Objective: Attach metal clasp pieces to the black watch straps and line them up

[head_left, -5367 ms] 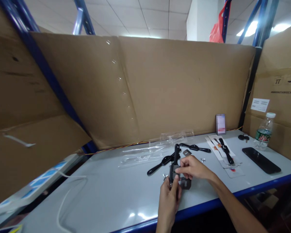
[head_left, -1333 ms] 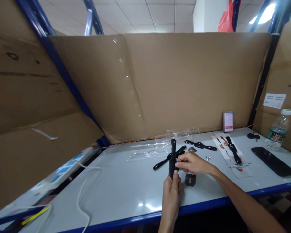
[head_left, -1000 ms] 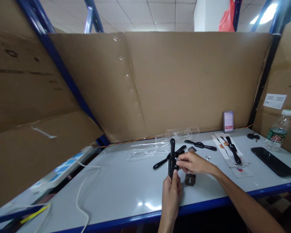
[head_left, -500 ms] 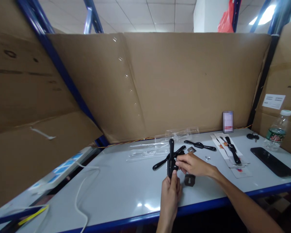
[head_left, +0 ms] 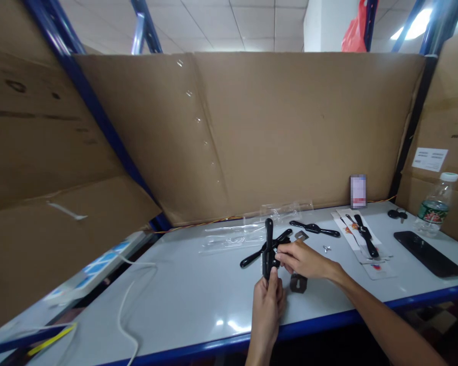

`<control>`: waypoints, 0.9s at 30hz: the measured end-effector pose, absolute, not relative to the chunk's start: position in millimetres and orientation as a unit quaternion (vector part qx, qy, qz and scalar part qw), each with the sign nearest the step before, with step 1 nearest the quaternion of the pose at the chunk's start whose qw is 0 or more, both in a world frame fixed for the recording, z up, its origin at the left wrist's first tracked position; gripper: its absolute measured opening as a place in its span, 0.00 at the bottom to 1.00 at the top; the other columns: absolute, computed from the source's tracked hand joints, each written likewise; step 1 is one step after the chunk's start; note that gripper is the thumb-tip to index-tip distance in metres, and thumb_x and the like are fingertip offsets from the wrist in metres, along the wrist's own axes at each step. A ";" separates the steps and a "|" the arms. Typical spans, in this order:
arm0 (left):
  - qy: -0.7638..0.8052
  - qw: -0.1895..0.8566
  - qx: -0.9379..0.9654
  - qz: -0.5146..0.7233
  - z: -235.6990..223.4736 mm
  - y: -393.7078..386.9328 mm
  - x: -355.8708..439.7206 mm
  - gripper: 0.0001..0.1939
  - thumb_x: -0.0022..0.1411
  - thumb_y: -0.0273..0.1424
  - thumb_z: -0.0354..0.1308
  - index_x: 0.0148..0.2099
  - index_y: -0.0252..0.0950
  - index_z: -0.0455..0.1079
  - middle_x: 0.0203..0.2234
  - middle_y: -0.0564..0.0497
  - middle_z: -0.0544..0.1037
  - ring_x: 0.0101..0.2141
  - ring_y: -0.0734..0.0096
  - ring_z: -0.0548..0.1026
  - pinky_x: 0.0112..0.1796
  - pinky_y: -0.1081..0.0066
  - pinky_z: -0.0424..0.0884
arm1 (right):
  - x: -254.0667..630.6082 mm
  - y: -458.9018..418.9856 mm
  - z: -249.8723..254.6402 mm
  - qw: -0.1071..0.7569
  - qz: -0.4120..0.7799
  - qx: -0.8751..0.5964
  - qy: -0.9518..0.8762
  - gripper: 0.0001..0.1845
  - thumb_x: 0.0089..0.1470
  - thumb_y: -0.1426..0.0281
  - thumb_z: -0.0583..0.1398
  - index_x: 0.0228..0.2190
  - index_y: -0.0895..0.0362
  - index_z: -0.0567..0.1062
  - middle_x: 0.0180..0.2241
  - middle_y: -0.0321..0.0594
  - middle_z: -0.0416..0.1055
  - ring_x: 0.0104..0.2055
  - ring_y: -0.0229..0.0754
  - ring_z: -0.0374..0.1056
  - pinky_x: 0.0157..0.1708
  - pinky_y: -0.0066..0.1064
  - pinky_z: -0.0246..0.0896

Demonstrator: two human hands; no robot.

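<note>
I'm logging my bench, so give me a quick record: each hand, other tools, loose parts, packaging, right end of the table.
Left hand: grips the near end of a black two-handled tool
Right hand: fingertips at that tool's middle; what they pinch is hidden
Other tools: three similar black ones, one on a printed card
Loose parts: dark slotted plate, grey plate, silver winged piece
Packaging: clear plastic
Right end: black phone, labelled bottle, keys
</note>
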State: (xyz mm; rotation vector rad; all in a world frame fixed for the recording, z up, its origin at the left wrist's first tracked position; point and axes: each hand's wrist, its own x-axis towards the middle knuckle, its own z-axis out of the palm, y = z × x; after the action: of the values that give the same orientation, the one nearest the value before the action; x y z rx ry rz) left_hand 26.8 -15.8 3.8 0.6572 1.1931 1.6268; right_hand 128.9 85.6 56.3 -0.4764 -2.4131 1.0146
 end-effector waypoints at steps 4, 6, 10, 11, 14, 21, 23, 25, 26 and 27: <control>0.489 0.487 0.277 0.669 3.8 -15.6 26.5 0.37 0.39 0.63 0.66 0.19 0.41 0.49 0.11 0.66 0.46 0.12 0.88 0.43 0.13 0.79 0.39 | 128.7 85.4 57.1 0.237 0.373 -0.176 -0.880 0.19 0.65 0.69 0.52 0.21 0.56 0.63 0.18 0.30 0.64 0.22 0.33 0.62 0.30 0.25 0.56; 0.486 0.488 0.280 0.669 3.1 -15.5 26.4 0.37 0.40 0.63 0.66 0.19 0.41 0.49 0.11 0.66 0.46 0.12 0.87 0.43 0.13 0.79 0.39 | 129.2 85.2 57.6 0.235 0.375 -0.178 -0.879 0.19 0.65 0.69 0.52 0.21 0.56 0.63 0.17 0.29 0.64 0.22 0.33 0.62 0.29 0.25 0.55; 0.485 0.488 0.280 0.670 1.7 -15.8 26.5 0.36 0.41 0.62 0.66 0.20 0.41 0.49 0.11 0.66 0.46 0.12 0.87 0.43 0.13 0.79 0.40 | 129.3 84.0 56.8 0.232 0.380 -0.180 -0.877 0.18 0.65 0.69 0.53 0.22 0.56 0.64 0.17 0.29 0.63 0.22 0.33 0.62 0.29 0.25 0.56; 0.486 0.487 0.281 0.669 1.6 -16.0 26.6 0.36 0.42 0.62 0.66 0.20 0.41 0.49 0.11 0.66 0.47 0.12 0.87 0.43 0.13 0.79 0.40 | 128.7 83.8 56.5 0.233 0.381 -0.180 -0.876 0.18 0.65 0.69 0.53 0.22 0.56 0.64 0.17 0.29 0.63 0.22 0.33 0.62 0.29 0.25 0.56; 0.487 0.485 0.282 0.670 1.7 -16.7 26.8 0.36 0.42 0.62 0.66 0.21 0.41 0.49 0.11 0.66 0.47 0.12 0.87 0.43 0.13 0.79 0.40 | 127.1 84.8 57.4 0.231 0.383 -0.178 -0.876 0.18 0.65 0.68 0.53 0.23 0.56 0.66 0.17 0.29 0.64 0.22 0.33 0.61 0.28 0.25 0.55; 0.510 0.479 0.273 0.661 0.3 -16.9 25.3 0.37 0.41 0.63 0.65 0.20 0.41 0.47 0.13 0.65 0.46 0.13 0.87 0.43 0.14 0.79 0.39 | 179.1 103.9 68.2 0.405 0.303 -0.339 -0.793 0.21 0.67 0.61 0.50 0.26 0.56 0.72 0.19 0.33 0.66 0.22 0.36 0.61 0.26 0.27 0.53; 0.512 0.480 0.274 0.657 0.1 -17.3 24.9 0.37 0.42 0.64 0.64 0.20 0.41 0.46 0.13 0.65 0.46 0.14 0.87 0.43 0.14 0.79 0.39 | 209.1 108.3 64.9 0.413 0.225 -0.417 -0.778 0.19 0.65 0.63 0.53 0.25 0.56 0.71 0.19 0.34 0.67 0.23 0.37 0.63 0.28 0.28 0.53; 0.507 0.484 0.274 0.658 0.3 -17.8 24.7 0.37 0.44 0.64 0.63 0.20 0.41 0.46 0.13 0.65 0.46 0.14 0.86 0.43 0.14 0.79 0.39 | 234.0 110.1 57.4 0.347 0.144 -0.490 -0.786 0.13 0.62 0.68 0.56 0.26 0.56 0.73 0.22 0.36 0.70 0.27 0.40 0.66 0.31 0.29 0.53; 0.506 0.487 0.273 0.658 0.4 -18.1 24.6 0.37 0.44 0.63 0.64 0.20 0.41 0.46 0.13 0.65 0.45 0.14 0.86 0.43 0.14 0.79 0.39 | 242.1 110.1 53.0 0.300 0.115 -0.519 -0.792 0.10 0.61 0.70 0.57 0.28 0.57 0.75 0.25 0.38 0.73 0.30 0.41 0.68 0.32 0.30 0.53; 0.505 0.491 0.273 0.656 0.4 -18.4 24.6 0.37 0.43 0.62 0.64 0.20 0.42 0.46 0.13 0.65 0.45 0.14 0.86 0.43 0.14 0.79 0.39 | 246.4 109.6 48.6 0.252 0.095 -0.543 -0.796 0.08 0.60 0.71 0.58 0.31 0.57 0.76 0.29 0.40 0.75 0.33 0.43 0.70 0.34 0.30 0.53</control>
State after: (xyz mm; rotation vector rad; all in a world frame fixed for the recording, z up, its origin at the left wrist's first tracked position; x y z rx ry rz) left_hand 24.6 -18.4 0.4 0.6620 1.2262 1.5921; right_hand 246.4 109.6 48.6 -1.4759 -2.1651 0.2584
